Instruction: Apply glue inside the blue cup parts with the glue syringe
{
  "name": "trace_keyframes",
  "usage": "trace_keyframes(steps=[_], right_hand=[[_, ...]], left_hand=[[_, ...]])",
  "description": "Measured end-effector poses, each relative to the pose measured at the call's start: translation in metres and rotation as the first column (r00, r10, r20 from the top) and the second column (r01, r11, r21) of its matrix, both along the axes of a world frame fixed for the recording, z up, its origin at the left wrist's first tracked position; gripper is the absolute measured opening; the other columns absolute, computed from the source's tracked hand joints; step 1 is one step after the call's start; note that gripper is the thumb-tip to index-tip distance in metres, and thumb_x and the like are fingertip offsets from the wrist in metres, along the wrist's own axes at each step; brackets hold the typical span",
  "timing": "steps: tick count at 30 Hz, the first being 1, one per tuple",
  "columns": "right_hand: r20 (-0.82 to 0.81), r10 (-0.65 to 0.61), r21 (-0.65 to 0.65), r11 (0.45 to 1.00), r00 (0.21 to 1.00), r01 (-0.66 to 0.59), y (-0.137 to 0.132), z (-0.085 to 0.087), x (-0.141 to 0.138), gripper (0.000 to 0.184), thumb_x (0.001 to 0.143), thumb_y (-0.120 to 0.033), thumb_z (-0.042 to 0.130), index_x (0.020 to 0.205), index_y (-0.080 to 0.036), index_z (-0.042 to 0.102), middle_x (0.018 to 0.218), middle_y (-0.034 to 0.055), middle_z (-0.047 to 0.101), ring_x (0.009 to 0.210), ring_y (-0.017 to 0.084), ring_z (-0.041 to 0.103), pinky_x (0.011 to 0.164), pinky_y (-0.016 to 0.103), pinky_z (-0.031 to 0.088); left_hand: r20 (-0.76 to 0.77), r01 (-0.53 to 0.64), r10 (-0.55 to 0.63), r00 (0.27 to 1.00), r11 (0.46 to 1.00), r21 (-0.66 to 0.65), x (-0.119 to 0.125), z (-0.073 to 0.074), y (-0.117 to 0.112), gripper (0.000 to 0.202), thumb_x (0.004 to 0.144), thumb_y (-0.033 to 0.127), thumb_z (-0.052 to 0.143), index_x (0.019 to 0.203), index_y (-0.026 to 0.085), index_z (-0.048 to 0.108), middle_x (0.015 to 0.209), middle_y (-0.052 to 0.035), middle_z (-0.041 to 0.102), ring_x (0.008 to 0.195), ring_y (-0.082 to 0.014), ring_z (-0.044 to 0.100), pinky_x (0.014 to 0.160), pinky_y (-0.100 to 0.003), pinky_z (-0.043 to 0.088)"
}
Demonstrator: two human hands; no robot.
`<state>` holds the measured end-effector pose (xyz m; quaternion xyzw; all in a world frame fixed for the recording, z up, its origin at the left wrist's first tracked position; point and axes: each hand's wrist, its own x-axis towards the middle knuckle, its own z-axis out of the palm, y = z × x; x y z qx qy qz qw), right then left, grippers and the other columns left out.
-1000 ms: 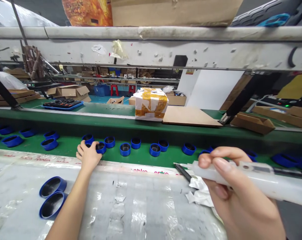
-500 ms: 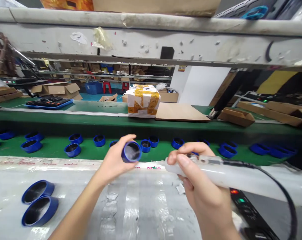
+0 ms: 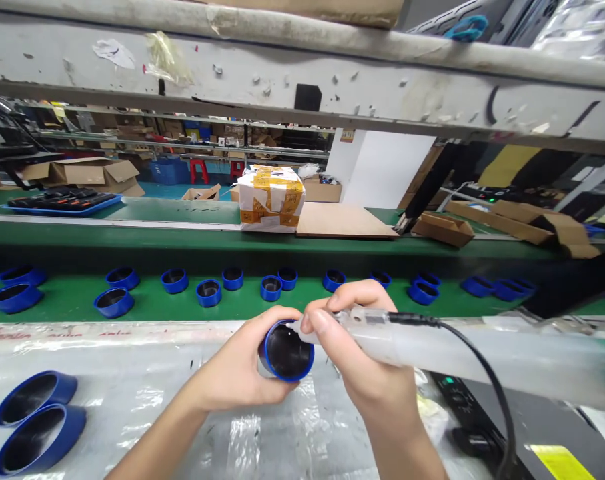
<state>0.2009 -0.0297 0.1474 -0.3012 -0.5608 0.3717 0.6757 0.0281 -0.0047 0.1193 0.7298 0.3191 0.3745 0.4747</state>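
My left hand [image 3: 237, 370] is closed around a small blue round cup [image 3: 288, 353] with a black inside, its open side tilted toward me. Gripped in my right hand [image 3: 369, 373] is a thick translucent white dispensing syringe [image 3: 432, 345] with a black cable along its top. The syringe's narrow tip lies at the upper rim of the cup, and a small pale dot shows on the black surface by it. Two more blue cups, one [image 3: 35, 399] behind the other [image 3: 39, 440], rest on the plastic-covered table at the left.
Several blue cups [image 3: 209, 292] stand along the green conveyor belt [image 3: 152, 303] beyond the table. A black control box [image 3: 462, 400] with a green light sits at right. Farther back are a taped box [image 3: 272, 200] and a cardboard sheet [image 3: 342, 220]. A white beam [image 3: 262, 67] crosses above.
My hands have come together: the held cup and the syringe tip now meet, where before they were apart. The view has shifted right, and the control box light has gone from red and green to green.
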Motion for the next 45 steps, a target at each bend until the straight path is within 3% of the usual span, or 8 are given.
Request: trace_keyframes(steps=[5,14,27,37,45], right_hand=[[-0.074,0.026,-0.037,0.999,0.997,-0.029,-0.003,0.002,-0.001,0.02,0.095,-0.014,0.079,0.094,-0.03,0.068,0.079,-0.0051,0.076,0.073,0.015,0.074,0.069,0.029,0.061],[-0.011,-0.012,0.038,0.999,1.0,0.013,-0.001,0.002,0.006,0.018,0.096,-0.016,0.08,0.096,-0.029,0.068,0.081,-0.0047,0.071,0.071,0.016,0.074,0.068,0.03,0.061],[0.011,-0.053,0.027,0.998,0.999,0.053,-0.005,0.005,0.011,0.016,0.096,-0.018,0.082,0.094,-0.029,0.07,0.08,-0.0041,0.072,0.072,0.016,0.074,0.068,0.029,0.061],[0.103,-0.099,0.042,0.995,0.99,0.095,-0.006,0.007,0.014,0.018,0.096,-0.017,0.08,0.094,-0.03,0.069,0.079,-0.0054,0.073,0.067,0.013,0.067,0.064,0.026,0.056],[0.178,-0.126,0.061,0.991,0.976,0.117,-0.01,0.008,0.014,0.019,0.095,-0.017,0.08,0.093,-0.032,0.069,0.079,-0.0077,0.077,0.069,0.012,0.071,0.064,0.022,0.055]], left_hand=[[-0.034,0.022,-0.022,0.999,1.0,0.006,-0.002,0.003,-0.004,0.057,0.073,0.014,0.075,0.129,0.023,0.065,0.119,-0.0044,0.073,0.103,-0.0258,0.072,0.091,-0.037,0.057],[-0.118,0.026,-0.021,0.993,0.999,0.039,-0.004,0.006,-0.004,0.055,0.073,0.013,0.07,0.126,0.025,0.065,0.121,-0.0037,0.072,0.11,-0.027,0.07,0.097,-0.04,0.055],[-0.176,0.007,0.002,0.984,0.999,0.046,-0.007,0.011,-0.008,0.065,0.07,0.005,0.068,0.131,0.028,0.064,0.132,-0.002,0.071,0.115,-0.0259,0.069,0.102,-0.039,0.053],[-0.19,-0.015,0.025,0.982,0.998,0.057,-0.015,0.015,-0.007,0.066,0.071,0.004,0.067,0.131,0.031,0.064,0.134,0.0009,0.071,0.12,-0.0247,0.069,0.105,-0.039,0.052],[-0.202,-0.036,0.05,0.978,0.997,0.071,-0.018,0.018,-0.007,0.066,0.071,0.004,0.066,0.131,0.031,0.063,0.137,0.0008,0.071,0.122,-0.0254,0.07,0.109,-0.04,0.052]])
